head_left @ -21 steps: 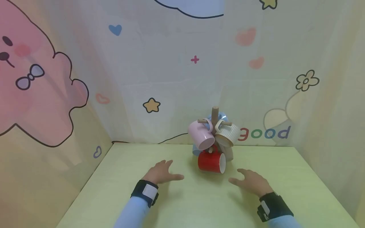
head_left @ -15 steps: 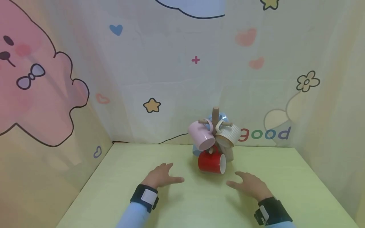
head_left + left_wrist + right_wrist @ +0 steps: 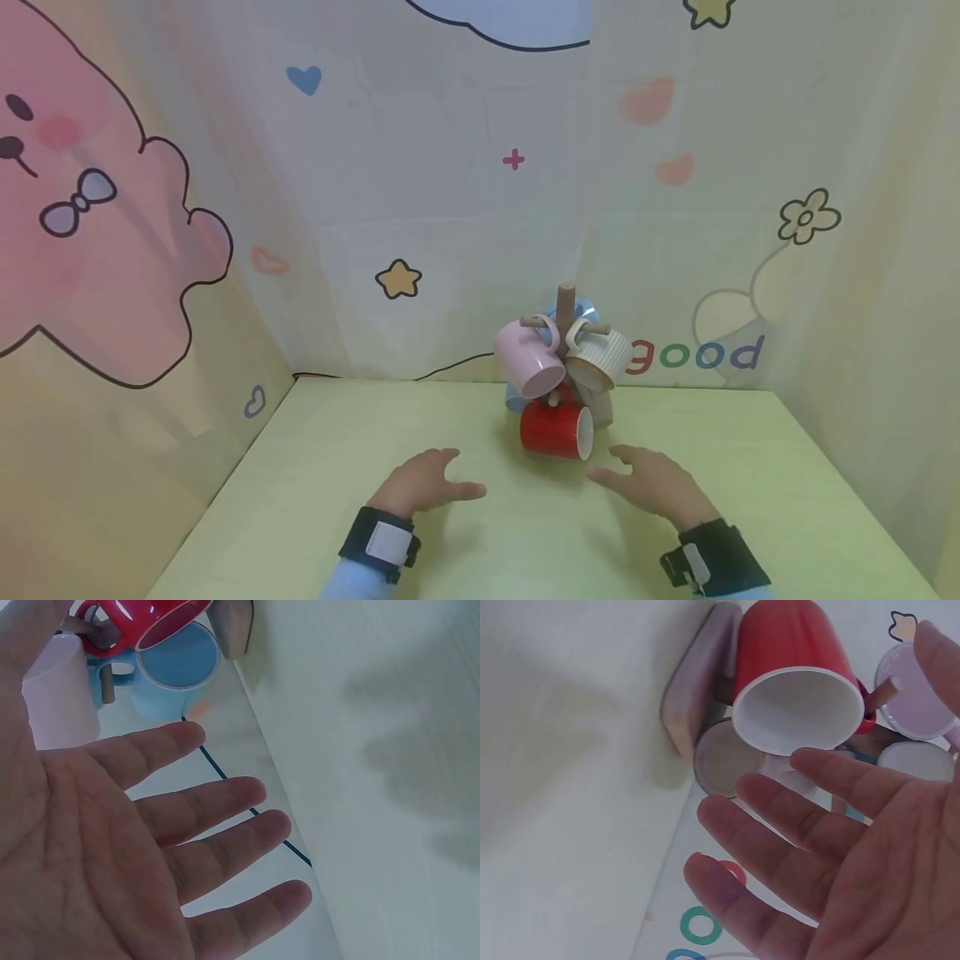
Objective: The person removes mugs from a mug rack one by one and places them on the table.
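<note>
"Left hand [image 3: 420,485] empty?"

"Yes, fingers extended above the table [image 3: 247,533]."

"What's near the back edge?"

"Pink mug [image 3: 525,362], red mug [image 3: 550,430], white mug [image 3: 603,360], hung by handles from a wooden rack [image 3: 566,305] that bears them."

"Right hand [image 3: 656,485]?"

"Empty too, fingers spread near the red mug."

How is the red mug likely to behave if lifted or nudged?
The red mug looks glossy and rigid, so it may be slippery and could chip if dropped. With its handle looped over a peg, it would probably swing when nudged. Being round-sided, it might roll once laid down.
</note>
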`<state>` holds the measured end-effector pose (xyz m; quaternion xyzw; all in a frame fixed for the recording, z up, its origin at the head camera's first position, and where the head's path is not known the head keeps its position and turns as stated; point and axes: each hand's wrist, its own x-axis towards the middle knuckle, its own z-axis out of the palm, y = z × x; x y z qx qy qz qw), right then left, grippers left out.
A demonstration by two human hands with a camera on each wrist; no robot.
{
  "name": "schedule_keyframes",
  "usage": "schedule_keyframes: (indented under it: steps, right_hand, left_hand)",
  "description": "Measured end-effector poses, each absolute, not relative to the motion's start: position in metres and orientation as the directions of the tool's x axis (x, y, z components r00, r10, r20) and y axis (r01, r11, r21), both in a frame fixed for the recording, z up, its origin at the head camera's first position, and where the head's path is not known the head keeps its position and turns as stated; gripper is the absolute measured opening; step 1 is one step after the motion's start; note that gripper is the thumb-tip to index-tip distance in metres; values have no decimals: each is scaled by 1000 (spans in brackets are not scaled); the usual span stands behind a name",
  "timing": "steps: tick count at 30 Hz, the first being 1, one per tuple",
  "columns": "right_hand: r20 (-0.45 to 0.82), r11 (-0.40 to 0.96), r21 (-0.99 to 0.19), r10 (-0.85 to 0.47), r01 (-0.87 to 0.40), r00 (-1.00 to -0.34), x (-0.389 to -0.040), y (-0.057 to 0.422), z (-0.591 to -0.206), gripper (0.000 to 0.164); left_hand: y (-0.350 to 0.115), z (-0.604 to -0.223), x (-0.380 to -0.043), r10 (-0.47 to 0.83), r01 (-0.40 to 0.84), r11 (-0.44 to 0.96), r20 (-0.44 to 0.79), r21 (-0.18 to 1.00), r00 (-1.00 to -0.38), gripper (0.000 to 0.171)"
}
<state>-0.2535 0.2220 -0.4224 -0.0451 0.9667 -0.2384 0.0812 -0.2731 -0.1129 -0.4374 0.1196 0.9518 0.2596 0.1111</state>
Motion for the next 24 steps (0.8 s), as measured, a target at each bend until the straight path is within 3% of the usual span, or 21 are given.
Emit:
schedule_keyframes:
  steps: [24]
  right_hand:
    - [-67, 868, -494, -83, -39, -994, -277, 222, -376, 96]
  left_hand:
    - [-107, -422, -262, 304, 195, 844, -148, 500, -941, 79]
